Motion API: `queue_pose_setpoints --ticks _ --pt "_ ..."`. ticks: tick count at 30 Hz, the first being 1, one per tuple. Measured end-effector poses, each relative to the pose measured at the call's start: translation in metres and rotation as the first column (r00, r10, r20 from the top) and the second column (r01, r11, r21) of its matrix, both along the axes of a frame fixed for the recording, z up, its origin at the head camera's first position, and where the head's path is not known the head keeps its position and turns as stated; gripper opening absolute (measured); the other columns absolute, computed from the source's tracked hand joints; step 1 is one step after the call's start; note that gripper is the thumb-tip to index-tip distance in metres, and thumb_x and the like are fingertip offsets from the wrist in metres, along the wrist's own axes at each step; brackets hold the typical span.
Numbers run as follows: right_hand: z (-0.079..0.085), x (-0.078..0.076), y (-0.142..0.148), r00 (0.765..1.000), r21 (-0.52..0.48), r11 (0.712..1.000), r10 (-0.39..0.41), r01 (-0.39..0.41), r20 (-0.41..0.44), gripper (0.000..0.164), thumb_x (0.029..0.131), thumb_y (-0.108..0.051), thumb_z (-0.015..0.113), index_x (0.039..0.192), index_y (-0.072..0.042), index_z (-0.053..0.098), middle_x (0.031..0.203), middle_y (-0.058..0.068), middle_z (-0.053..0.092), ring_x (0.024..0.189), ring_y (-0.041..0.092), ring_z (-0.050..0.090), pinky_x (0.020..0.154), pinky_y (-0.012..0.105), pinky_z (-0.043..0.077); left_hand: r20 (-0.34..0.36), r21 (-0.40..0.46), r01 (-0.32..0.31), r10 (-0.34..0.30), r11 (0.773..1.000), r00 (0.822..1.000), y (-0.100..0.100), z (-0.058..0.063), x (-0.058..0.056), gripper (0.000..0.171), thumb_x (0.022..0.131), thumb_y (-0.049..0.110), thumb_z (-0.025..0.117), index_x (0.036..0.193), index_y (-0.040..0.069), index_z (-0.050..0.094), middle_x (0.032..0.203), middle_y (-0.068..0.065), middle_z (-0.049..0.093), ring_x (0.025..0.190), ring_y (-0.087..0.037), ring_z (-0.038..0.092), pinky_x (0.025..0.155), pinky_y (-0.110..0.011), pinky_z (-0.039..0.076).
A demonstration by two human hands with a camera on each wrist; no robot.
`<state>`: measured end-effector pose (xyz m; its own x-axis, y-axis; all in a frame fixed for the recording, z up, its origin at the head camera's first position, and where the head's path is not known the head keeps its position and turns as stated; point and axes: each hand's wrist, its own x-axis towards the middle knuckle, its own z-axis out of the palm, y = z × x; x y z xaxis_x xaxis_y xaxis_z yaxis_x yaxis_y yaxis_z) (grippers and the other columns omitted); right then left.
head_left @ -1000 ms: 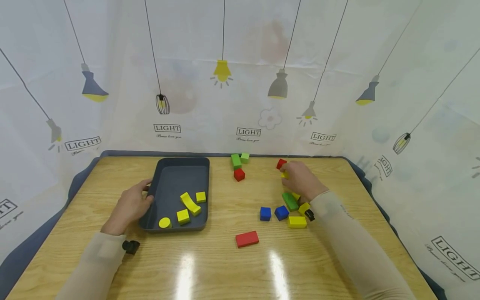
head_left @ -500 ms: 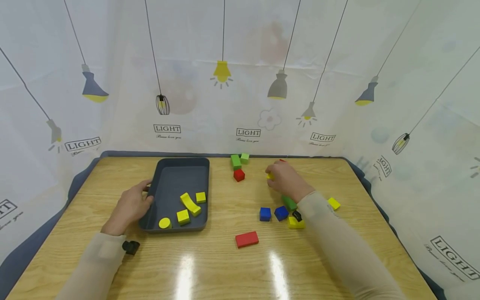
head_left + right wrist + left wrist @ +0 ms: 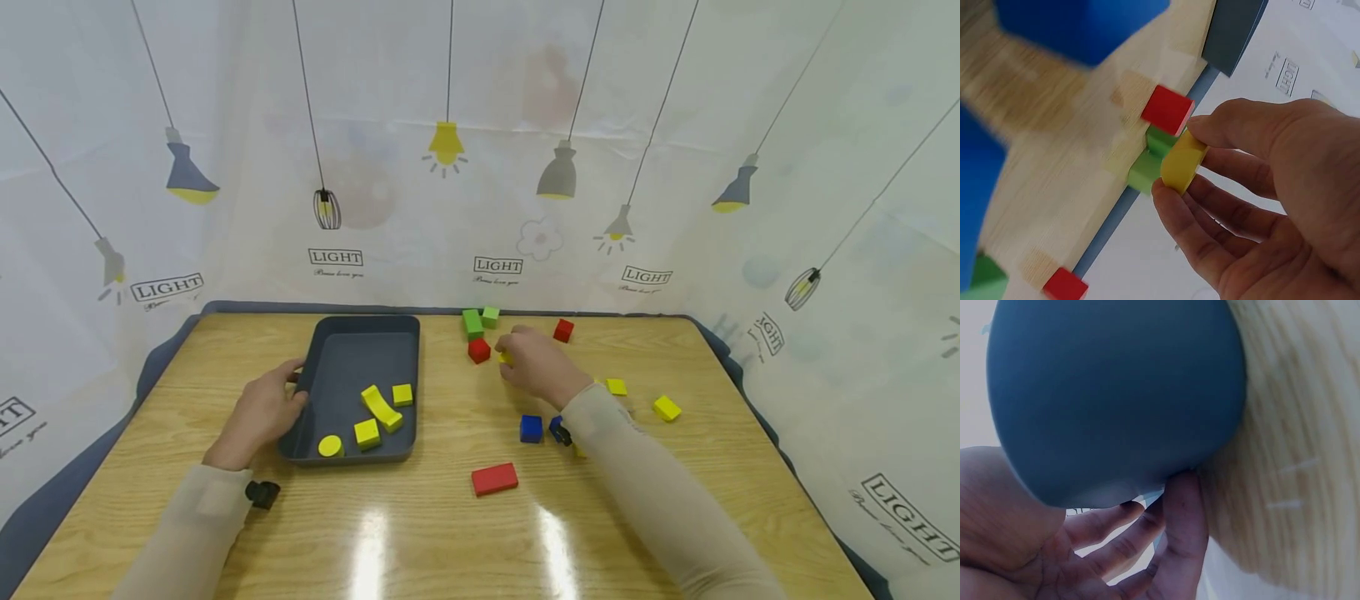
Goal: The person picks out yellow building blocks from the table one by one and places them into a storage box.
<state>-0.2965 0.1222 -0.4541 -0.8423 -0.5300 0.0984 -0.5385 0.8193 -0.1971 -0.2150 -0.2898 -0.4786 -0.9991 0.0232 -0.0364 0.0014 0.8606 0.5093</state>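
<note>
My right hand (image 3: 542, 365) pinches a yellow block (image 3: 1180, 167) with a rounded side between thumb and fingertips, above the table and just right of a red cube (image 3: 478, 350). My left hand (image 3: 262, 411) holds the left side of a dark grey tray (image 3: 306, 442). The left wrist view shows its fingers (image 3: 1185, 512) against the tray's outer wall. Several yellow blocks lie in the tray, among them a wavy one (image 3: 381, 408), a round one (image 3: 330, 446) and a cube (image 3: 367, 433).
Two green blocks (image 3: 472, 323) stand at the back edge, with another red cube (image 3: 563, 331) to their right. A blue cube (image 3: 531, 428) and a flat red block (image 3: 494, 479) lie nearer. Yellow blocks (image 3: 666, 408) lie at the right; my right forearm partly hides other blocks.
My right hand has moved left with the yellow block, uncovering the red cube at the back and yellow blocks at the right. The left hand and tray stay in place.
</note>
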Motion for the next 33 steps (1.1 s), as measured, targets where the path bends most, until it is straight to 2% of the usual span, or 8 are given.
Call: queue_pose_setpoints --ticks 6,12,18,24,33 --pt "0.001 0.002 -0.017 0.999 0.006 0.999 0.036 -0.036 -0.013 0.027 0.090 -0.016 0.074 0.116 -0.008 0.073 0.101 0.002 0.063 0.084 0.014 0.055 0.077 0.026 0.050 0.002 0.004 0.000 0.000 1.000 1.000 0.000 0.001 0.001 0.060 0.101 0.011 0.056 0.154 0.000 0.032 0.140 -0.030 0.050 0.120 -0.048 0.051 0.086 -0.055 0.046" --pt "0.001 0.005 -0.033 0.997 -0.014 0.997 0.080 -0.080 -0.013 0.025 0.090 -0.014 0.074 0.114 -0.006 0.073 0.105 0.004 0.065 0.092 0.016 0.058 0.083 0.030 0.051 0.005 0.005 -0.009 0.009 1.000 1.000 -0.001 0.000 0.000 0.060 0.101 0.011 0.056 0.155 0.001 0.031 0.140 -0.029 0.050 0.119 -0.047 0.052 0.086 -0.054 0.046" --pt "0.000 0.005 -0.048 0.996 -0.012 0.996 0.091 -0.091 -0.012 0.029 0.091 -0.016 0.075 0.118 -0.005 0.071 0.110 0.005 0.066 0.101 0.019 0.061 0.087 0.031 0.051 0.004 0.012 -0.010 0.010 1.000 1.000 -0.001 -0.001 0.000 0.060 0.101 0.011 0.055 0.155 0.001 0.031 0.140 -0.029 0.050 0.116 -0.044 0.054 0.083 -0.051 0.046" --pt "0.001 0.003 -0.063 0.993 0.028 0.993 0.115 -0.114 -0.031 0.030 0.092 -0.018 0.073 0.119 -0.007 0.071 0.110 0.004 0.066 0.101 0.018 0.061 0.088 0.030 0.051 0.006 0.017 -0.013 0.013 1.000 1.000 -0.001 0.000 0.001 0.060 0.101 0.011 0.055 0.155 0.001 0.031 0.140 -0.030 0.050 0.115 -0.043 0.054 0.083 -0.051 0.047" --pt "0.003 0.006 -0.082 0.984 0.017 0.985 0.171 -0.170 -0.055 0.029 0.092 -0.017 0.073 0.119 -0.006 0.071 0.111 0.006 0.066 0.099 0.018 0.062 0.085 0.028 0.052 0.005 0.026 -0.005 0.005 1.000 1.000 0.000 0.003 0.001 0.060 0.101 0.011 0.055 0.155 0.000 0.031 0.140 -0.030 0.050 0.115 -0.043 0.055 0.084 -0.052 0.047"
